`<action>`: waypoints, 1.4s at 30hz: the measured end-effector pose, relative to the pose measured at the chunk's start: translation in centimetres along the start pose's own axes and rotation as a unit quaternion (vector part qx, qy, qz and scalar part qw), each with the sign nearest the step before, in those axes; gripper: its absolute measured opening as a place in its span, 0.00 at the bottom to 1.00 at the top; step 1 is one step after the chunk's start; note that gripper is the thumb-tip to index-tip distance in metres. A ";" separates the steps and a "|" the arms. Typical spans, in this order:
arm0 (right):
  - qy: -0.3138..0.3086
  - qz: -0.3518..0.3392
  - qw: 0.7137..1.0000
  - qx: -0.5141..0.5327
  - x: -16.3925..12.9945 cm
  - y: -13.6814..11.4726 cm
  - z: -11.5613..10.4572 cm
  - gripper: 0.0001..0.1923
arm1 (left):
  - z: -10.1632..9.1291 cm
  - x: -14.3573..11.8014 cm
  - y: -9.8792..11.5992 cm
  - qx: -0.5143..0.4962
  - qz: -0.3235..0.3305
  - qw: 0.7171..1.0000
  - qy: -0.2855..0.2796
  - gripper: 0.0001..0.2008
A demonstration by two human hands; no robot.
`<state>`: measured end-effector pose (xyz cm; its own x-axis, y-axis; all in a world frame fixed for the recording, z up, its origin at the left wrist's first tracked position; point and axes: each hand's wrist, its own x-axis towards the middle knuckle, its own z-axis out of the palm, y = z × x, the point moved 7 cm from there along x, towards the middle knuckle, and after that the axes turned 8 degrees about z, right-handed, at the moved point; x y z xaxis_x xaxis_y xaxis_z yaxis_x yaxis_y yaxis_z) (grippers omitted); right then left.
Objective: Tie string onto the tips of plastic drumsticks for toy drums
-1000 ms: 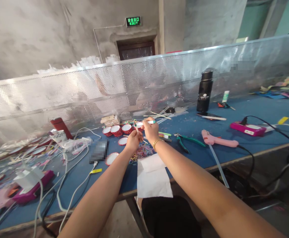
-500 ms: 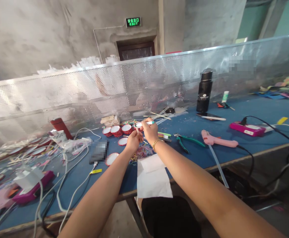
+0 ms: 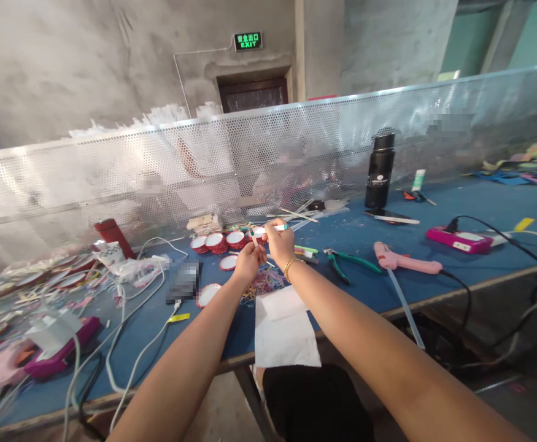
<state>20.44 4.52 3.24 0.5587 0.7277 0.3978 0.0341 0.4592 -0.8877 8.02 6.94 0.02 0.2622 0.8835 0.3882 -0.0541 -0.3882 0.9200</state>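
Observation:
My right hand (image 3: 280, 244) is closed round a white marker (image 3: 274, 228) with a green end, held roughly level. Just to its left, my left hand (image 3: 248, 260) pinches a slim pale stick (image 3: 253, 237) whose upper part looks dark green; its exact kind is too small to tell. A small gap separates the marker's left end from the stick. Behind the hands stand stacks of small red-rimmed white discs (image 3: 215, 241), with single discs (image 3: 210, 295) lying nearer me. Coloured loops of thread or bands (image 3: 267, 282) lie below the hands.
Green-handled pliers (image 3: 358, 261) and a pink glue gun (image 3: 409, 261) lie to the right. A black bottle (image 3: 380, 172) stands behind them. On the left are a phone (image 3: 184, 282), white cables and a purple power strip (image 3: 63, 350). White tissue (image 3: 286, 331) hangs over the front edge.
The marker has drawn slightly right, away from the stick. The stick's dark green upper part shows more clearly now. Both arms stay in nearly the same place.

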 end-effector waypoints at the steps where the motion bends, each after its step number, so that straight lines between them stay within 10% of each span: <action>1: -0.001 0.001 1.000 0.003 0.0 0.0 0.0 0.08 | 0.0 0.0 0.1 0.000 -0.001 1.000 0.002 0.10; 42: -0.022 0.003 1.000 0.000 -0.2 0.0 0.3 0.07 | -0.2 0.0 0.3 -0.004 0.001 1.000 0.003 0.09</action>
<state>20.07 4.56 3.23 0.5211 0.7526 0.4026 0.0313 0.4545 -0.8902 7.84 6.87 0.26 0.2570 0.8840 0.3905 -0.0626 -0.3880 0.9195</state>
